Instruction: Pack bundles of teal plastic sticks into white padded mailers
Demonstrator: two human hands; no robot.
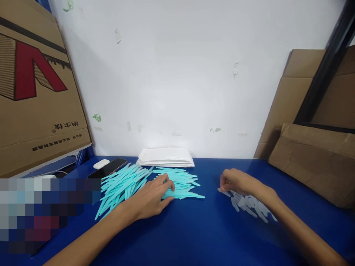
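My left hand rests on the right-hand pile of slim, tapered turquoise plastic sticks. Its fingers are bent and, with the thumb, close on one turquoise stick at the pile's near edge. A second, looser heap of similar sticks lies to the left, beyond my forearm. Over on the right, my right hand pinches a small, slim translucent plastic piece low at the tabletop. More translucent pieces are scattered just under and beside that wrist, partly hidden by the forearm.
A stack of flat white packets sits against the white wall. Farther left are a dark phone and a white rounded case. Cardboard boxes border the blue table on the left, with more cardboard at right.
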